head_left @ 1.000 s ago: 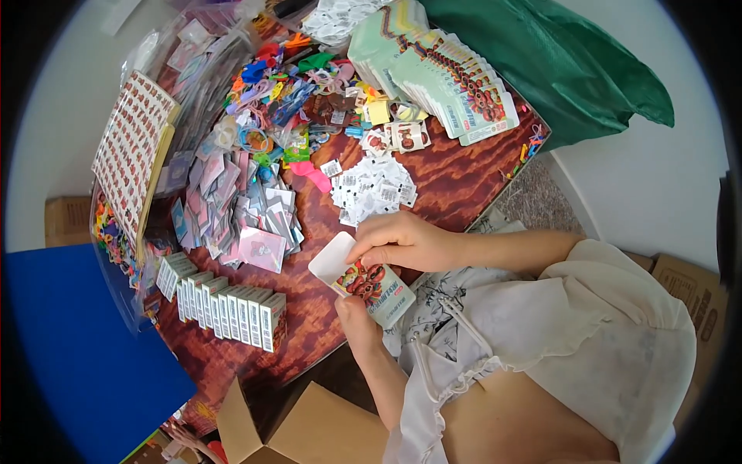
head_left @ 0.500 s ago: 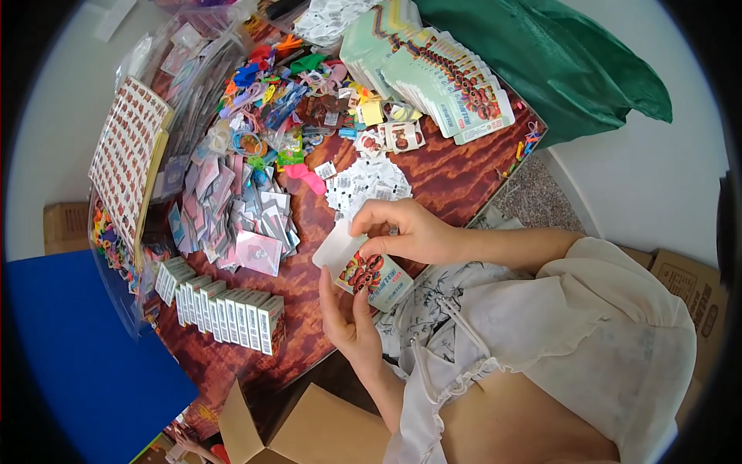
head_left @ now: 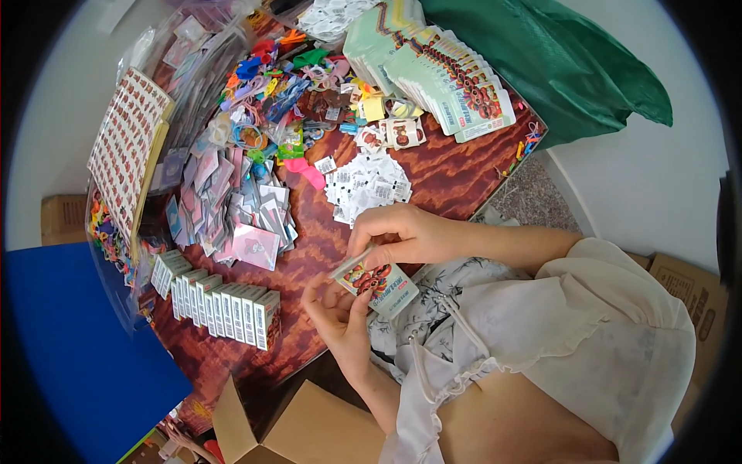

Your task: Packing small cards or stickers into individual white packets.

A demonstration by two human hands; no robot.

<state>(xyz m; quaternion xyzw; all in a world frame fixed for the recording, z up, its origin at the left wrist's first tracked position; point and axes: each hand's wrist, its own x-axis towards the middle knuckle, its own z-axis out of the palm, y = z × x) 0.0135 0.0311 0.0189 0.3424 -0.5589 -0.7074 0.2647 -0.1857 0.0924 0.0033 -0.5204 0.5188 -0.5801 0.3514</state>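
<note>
A small printed carton, pale green and white with red cartoon figures, is tilted between my hands above the table's near edge. My left hand grips it from the lower left, thumb on the printed face and fingers behind the far end. At that end my right hand has thumb and forefinger pinched on the top edge, where a thin pale flap lies folded nearly flat. Whether the flap is tucked in cannot be made out. Just beyond my right hand lies a pile of small white printed packets.
Finished-looking small cartons stand in a row at left. Card packets, colourful trinkets and flat unfolded cartons cover the far table. A sticker sheet stack leans left; an open cardboard box sits below the edge.
The carton's white flap, raised and open before, is now folded down over its end. My left fingers have shifted left and curled; my right hand has moved slightly down.
</note>
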